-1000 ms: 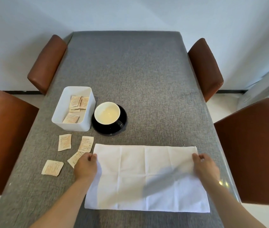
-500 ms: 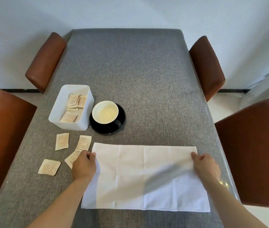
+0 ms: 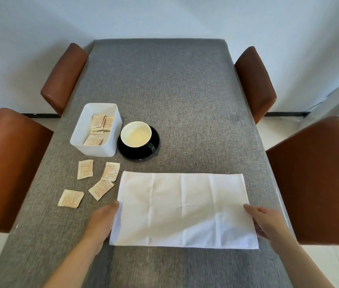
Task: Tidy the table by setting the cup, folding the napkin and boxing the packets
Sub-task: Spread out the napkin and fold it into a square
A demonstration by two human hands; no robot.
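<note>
A white napkin (image 3: pixel 183 208) lies flat and rectangular on the near half of the grey table (image 3: pixel 164 90). My left hand (image 3: pixel 104 221) is blurred at its left edge, fingers touching the cloth. At the right edge my right hand (image 3: pixel 266 223) has its fingers apart, holding nothing. A white-lined black cup (image 3: pixel 136 134) stands on a black saucer (image 3: pixel 141 157). Beside it is a white box (image 3: pixel 93 151) holding several packets (image 3: pixel 99 126). Several loose packets (image 3: pixel 85 169) lie on the table between the box and my left hand.
Brown chairs stand on both sides: two at the left (image 3: pixel 8 163), (image 3: pixel 64 77) and two at the right (image 3: pixel 318 179), (image 3: pixel 255 82). The table's far half beyond the cup is bare grey cloth. A white wall is behind.
Both hands have let go of the napkin's far corners and drawn back along its side edges toward its near corners. The napkin lies still.
</note>
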